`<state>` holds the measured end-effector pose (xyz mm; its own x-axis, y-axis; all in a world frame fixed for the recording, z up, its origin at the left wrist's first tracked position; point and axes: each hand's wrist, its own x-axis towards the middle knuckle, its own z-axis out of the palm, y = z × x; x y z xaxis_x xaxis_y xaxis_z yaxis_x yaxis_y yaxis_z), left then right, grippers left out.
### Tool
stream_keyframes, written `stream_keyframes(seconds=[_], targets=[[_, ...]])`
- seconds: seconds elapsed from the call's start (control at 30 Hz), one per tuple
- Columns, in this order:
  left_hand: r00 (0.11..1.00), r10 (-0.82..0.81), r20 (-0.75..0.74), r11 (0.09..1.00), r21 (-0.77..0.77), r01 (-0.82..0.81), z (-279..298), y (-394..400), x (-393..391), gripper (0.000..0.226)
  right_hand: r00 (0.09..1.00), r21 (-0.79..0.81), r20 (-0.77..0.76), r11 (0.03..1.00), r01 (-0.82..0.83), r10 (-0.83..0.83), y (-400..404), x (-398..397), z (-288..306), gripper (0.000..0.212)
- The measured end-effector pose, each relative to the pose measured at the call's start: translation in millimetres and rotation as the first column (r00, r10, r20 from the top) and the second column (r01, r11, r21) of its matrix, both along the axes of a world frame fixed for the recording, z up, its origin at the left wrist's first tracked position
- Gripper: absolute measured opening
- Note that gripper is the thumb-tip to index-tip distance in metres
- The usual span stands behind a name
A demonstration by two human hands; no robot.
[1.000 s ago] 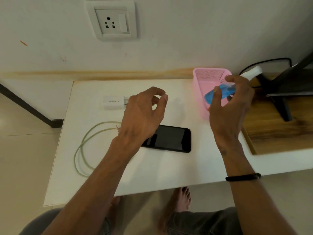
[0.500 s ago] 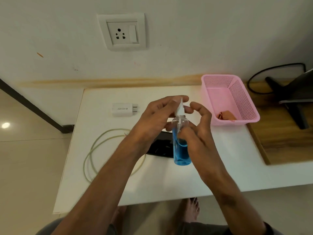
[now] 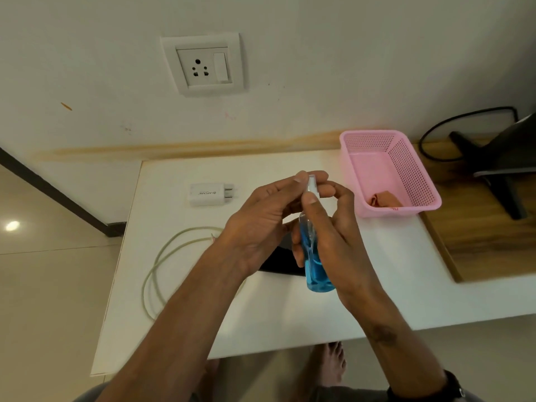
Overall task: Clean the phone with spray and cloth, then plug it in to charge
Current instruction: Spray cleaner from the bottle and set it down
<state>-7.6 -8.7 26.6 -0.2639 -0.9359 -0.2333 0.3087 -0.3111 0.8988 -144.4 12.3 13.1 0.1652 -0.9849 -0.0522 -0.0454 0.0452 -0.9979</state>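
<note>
My right hand [image 3: 333,239] grips a clear spray bottle [image 3: 314,271] of blue liquid, held upright over the white table [image 3: 362,300]. My left hand [image 3: 261,224] pinches the bottle's clear cap [image 3: 311,184] at the top. The black phone [image 3: 278,261] lies flat on the table under both hands and is mostly hidden. An orange cloth [image 3: 384,198] sits in the pink basket [image 3: 417,169] at the right. A white charger plug [image 3: 210,193] lies at the table's back left, and a pale green cable [image 3: 162,265] coils on the left. A wall socket [image 3: 204,65] is above the table.
A wooden desk surface [image 3: 487,242] adjoins the table on the right, carrying a black monitor stand [image 3: 499,175] and a black cord [image 3: 441,129]. Tiled floor lies to the left. My bare feet show under the table's front edge.
My right hand lifted the spray bottle out of the basket and brought it over the phone. My left hand came up to the cap and now pinches it.
</note>
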Motion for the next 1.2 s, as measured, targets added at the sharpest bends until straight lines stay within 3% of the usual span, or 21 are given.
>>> stream_keyframes(seconds=[0.23, 0.33, 0.43, 0.6, 0.73, 0.83, 1.0, 1.1, 1.2], targets=[[0.991, 0.128, 0.029, 0.992, -0.001, -0.128, -4, -1, 3, 0.028, 0.999, 0.132, -0.015, 0.991, 0.034, -0.032, -5, 0, 4, 0.036], [0.998, 0.046, -0.037, 0.999, -0.009, -0.046, 0, -1, 7, 0.031, 0.991, 0.229, 0.133, 0.971, -0.062, 0.032, -5, -6, 10, 0.050], [0.996, -0.007, -0.091, 1.000, -0.022, 0.005, 3, -1, 10, 0.032, 0.946, 0.369, 0.311, 0.906, -0.208, 0.091, -7, -12, 14, 0.050], [0.998, 0.052, -0.019, 0.997, -0.051, -0.053, 4, -3, 10, 0.030, 0.913, 0.359, 0.396, 0.898, -0.256, 0.102, -8, -12, 14, 0.044], [0.990, 0.119, 0.073, 0.991, -0.067, -0.115, 0, -4, 13, 0.025, 0.971, 0.254, 0.217, 0.955, -0.155, 0.100, -6, -9, 17, 0.037], [0.982, 0.164, 0.098, 0.985, -0.067, -0.158, 3, -2, 12, 0.023, 0.984, 0.200, 0.159, 0.973, -0.116, 0.085, -5, -7, 20, 0.033], [0.953, 0.257, 0.160, 0.966, -0.047, -0.253, 5, 1, 8, 0.026, 0.998, 0.010, -0.065, 1.000, -0.014, 0.015, -4, -3, 19, 0.024], [0.936, 0.321, 0.142, 0.946, -0.005, -0.324, 3, 3, 7, 0.025, 0.987, -0.117, -0.160, 0.993, -0.003, -0.015, -4, -1, 15, 0.021], [0.940, 0.333, 0.077, 0.939, 0.063, -0.338, -1, 4, 7, 0.020, 0.982, -0.133, -0.190, 0.991, -0.014, -0.011, -5, -1, 14, 0.020]])
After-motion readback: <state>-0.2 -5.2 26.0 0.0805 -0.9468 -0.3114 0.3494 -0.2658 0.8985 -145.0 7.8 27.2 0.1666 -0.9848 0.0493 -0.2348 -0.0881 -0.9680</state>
